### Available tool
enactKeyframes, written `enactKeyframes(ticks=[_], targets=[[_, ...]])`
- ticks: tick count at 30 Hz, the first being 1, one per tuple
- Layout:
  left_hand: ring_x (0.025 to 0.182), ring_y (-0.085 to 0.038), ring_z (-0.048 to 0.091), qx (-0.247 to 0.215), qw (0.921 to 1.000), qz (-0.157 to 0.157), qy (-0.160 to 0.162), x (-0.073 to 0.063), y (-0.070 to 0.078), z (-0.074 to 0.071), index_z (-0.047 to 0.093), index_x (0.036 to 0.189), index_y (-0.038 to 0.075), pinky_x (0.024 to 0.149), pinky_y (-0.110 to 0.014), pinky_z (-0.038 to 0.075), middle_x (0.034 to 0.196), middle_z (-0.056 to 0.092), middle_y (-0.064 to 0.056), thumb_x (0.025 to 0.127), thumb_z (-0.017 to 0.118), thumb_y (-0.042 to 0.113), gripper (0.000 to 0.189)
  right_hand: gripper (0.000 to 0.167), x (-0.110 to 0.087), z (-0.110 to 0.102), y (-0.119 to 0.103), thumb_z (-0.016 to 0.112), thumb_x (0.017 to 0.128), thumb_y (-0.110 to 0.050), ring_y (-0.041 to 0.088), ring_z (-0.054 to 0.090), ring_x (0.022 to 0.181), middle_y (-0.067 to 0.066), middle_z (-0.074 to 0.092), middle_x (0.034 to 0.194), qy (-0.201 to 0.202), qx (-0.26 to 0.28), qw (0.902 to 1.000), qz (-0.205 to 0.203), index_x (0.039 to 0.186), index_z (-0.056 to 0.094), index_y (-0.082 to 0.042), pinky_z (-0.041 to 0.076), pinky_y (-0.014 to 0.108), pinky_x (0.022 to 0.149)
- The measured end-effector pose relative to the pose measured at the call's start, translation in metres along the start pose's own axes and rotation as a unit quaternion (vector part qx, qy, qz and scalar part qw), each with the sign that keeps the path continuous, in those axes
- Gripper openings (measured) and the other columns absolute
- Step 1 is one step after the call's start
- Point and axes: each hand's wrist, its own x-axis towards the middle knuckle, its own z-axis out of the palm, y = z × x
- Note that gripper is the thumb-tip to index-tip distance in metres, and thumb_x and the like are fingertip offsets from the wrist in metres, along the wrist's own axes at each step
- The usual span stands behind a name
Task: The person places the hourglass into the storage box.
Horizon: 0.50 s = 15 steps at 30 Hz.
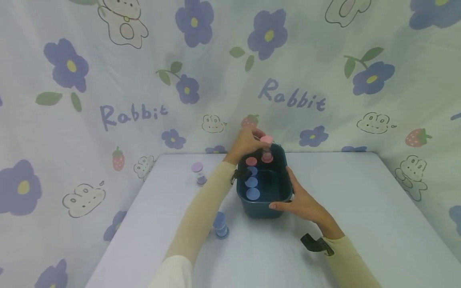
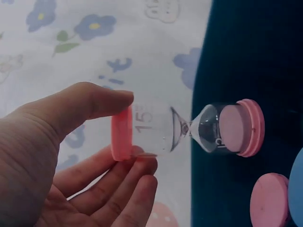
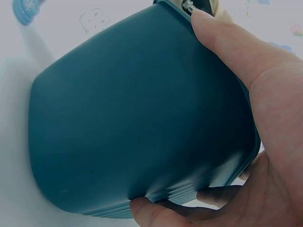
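A pink-capped hourglass [image 2: 154,127] marked 15 is pinched by its upper cap between the thumb and fingers of my left hand [image 1: 246,145]. It hangs upright over the far end of a dark teal bin [image 1: 264,210], its lower cap down inside the rim in the head view. My right hand [image 1: 305,203] grips the bin's near right corner, thumb along the near rim and fingers against the ribbed side. Along the bin's left side, a pink cap [image 1: 251,161] and several blue caps [image 1: 253,194] stand in a row; their bodies are hidden.
On the white table, a purple-capped hourglass [image 1: 197,168] stands left of the bin. Blue-capped glass [image 1: 221,224] stands nearer, partly behind the left forearm. A printed cloth [image 1: 216,80] hangs close behind the bin.
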Motion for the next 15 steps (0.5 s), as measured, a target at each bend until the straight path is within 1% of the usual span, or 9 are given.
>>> enactKeyframes(ticks=[5,7,9,13,15], targets=[[0.102,-0.024,0.067,0.035,0.9987,-0.033,-0.016,0.003,0.000,0.008,0.071,0.120,0.011,0.092,-0.037,0.060,0.111,0.073,-0.007,0.081,0.083,0.027,0.044,0.131,-0.001,-0.001,-0.001,0.085,0.079,-0.054,0.051,0.020,0.157,0.014,0.005,0.176,-0.002,-0.008,0.9999,-0.007,0.166,-0.009,-0.027,0.034,0.074,0.115],[0.101,-0.024,0.066,0.042,0.9983,-0.035,-0.022,0.003,-0.001,0.011,0.072,0.119,0.010,0.092,-0.037,0.059,0.110,0.073,-0.007,0.081,0.083,0.026,0.043,0.131,-0.001,-0.001,-0.001,0.085,0.079,-0.053,0.051,0.019,0.157,0.014,0.005,0.176,-0.001,-0.007,0.9999,-0.009,0.166,-0.009,-0.026,0.033,0.074,0.115],[0.100,-0.024,0.066,0.048,0.9981,-0.029,-0.027,0.004,-0.001,0.013,0.072,0.117,0.008,0.092,-0.037,0.058,0.108,0.073,-0.008,0.081,0.082,0.024,0.041,0.131,-0.001,-0.001,0.000,0.085,0.079,-0.053,0.051,0.019,0.157,0.014,0.004,0.176,-0.002,-0.008,0.9999,-0.008,0.166,-0.009,-0.026,0.034,0.074,0.115],[0.098,-0.024,0.065,0.058,0.9970,-0.032,-0.039,0.002,-0.003,0.018,0.072,0.115,0.007,0.093,-0.039,0.058,0.106,0.072,-0.008,0.083,0.082,0.023,0.037,0.131,-0.002,-0.001,0.000,0.085,0.079,-0.053,0.051,0.019,0.157,0.013,0.004,0.176,-0.002,-0.002,1.0000,-0.009,0.166,-0.009,-0.027,0.033,0.074,0.115],[0.096,-0.024,0.065,0.070,0.9960,-0.033,-0.044,0.001,-0.004,0.020,0.072,0.112,0.007,0.092,-0.039,0.058,0.103,0.072,-0.007,0.083,0.082,0.024,0.035,0.130,-0.002,-0.001,0.000,0.085,0.079,-0.052,0.051,0.020,0.157,0.013,0.005,0.176,-0.002,-0.001,0.9999,-0.011,0.166,-0.009,-0.027,0.034,0.074,0.115]])
